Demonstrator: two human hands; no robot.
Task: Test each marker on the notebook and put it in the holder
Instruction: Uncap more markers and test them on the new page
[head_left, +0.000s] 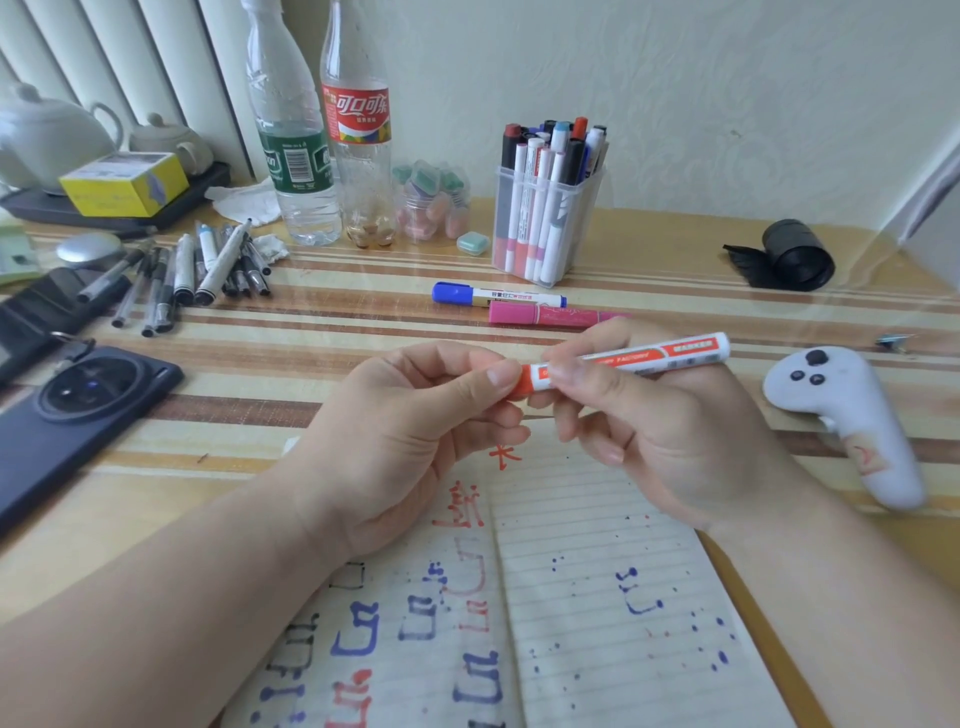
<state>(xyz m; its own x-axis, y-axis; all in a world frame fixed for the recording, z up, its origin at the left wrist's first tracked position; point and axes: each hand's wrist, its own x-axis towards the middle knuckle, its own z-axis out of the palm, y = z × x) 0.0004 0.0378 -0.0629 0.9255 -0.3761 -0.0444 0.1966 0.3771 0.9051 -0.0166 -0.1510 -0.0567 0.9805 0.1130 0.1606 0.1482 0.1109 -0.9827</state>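
Most of marker (649, 357) cap under left hand (400, 431).

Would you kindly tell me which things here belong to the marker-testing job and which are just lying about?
Job in hand: orange marker, held by left hand and right hand; blue marker; pink marker; notebook; holder.

Lying about: water bottle; cola bottle; phone; white controller; pile of pens; black roll.
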